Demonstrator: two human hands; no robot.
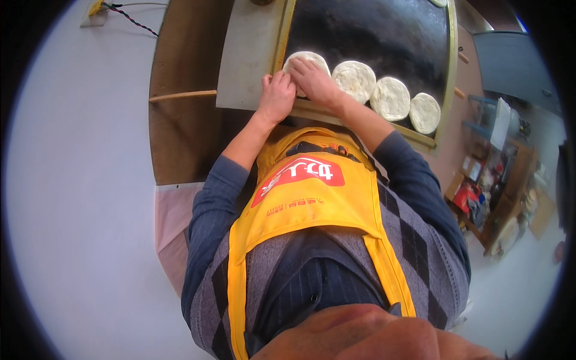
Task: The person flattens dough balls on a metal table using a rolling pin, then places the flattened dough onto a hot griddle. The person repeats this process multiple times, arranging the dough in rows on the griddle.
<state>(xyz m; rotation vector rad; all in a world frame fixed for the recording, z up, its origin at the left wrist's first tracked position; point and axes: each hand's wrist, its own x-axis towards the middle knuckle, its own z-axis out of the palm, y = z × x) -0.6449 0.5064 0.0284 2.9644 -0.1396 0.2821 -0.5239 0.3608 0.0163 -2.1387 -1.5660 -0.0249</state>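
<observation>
A flat round of dough (317,58) lies at the near left corner of a dark griddle plate (360,36). Over its near part rests my right hand (312,81), fingers bent down onto the surface. My left hand (280,95) is at the dough's left edge, its fingers curled and close to the right fingertips. Whether either hand pinches the dough is hidden by the fingers. To the right, a second dough round (354,81), a third round (390,99) and a smaller round (425,113) lie in a row along the near side.
A yellowish frame (451,67) borders the griddle. Left of it is a pale board (247,54), beside a brown panel (189,54) with a wooden strip (182,96). Wires (130,18) hang at the upper left. A cluttered wooden shelf (510,198) stands at right.
</observation>
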